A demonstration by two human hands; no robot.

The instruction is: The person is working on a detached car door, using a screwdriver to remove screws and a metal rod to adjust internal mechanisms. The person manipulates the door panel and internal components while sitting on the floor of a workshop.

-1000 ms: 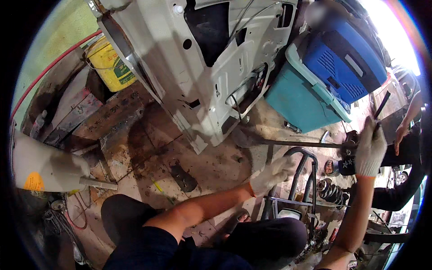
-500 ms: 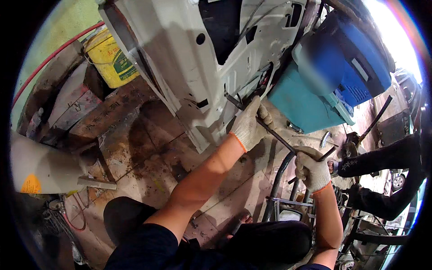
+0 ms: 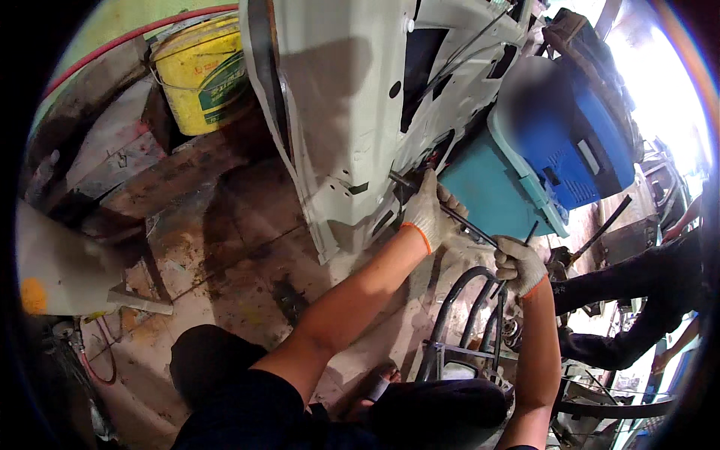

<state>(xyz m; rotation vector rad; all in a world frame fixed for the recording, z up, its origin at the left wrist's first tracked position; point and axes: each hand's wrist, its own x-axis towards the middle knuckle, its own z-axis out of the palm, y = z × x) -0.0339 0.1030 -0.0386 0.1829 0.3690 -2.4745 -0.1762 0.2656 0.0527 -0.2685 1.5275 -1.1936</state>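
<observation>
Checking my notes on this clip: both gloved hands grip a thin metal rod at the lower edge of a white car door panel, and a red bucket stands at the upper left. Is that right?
Not quite. The bucket is yellow, not red, as the head view shows. The rest holds: the left hand and right hand, both gloved, grip the thin metal rod at the lower edge of the white car door panel.

What I couldn't make out around the white door panel [image 3: 352, 112]

The rod's [image 3: 457, 219] upper end vanished behind the panel's lower edge, and my left hand [image 3: 429, 214] hid its middle. Right of the panel, a blurred patch [image 3: 536, 94] covered the blue crate's [image 3: 577, 142] top.
</observation>
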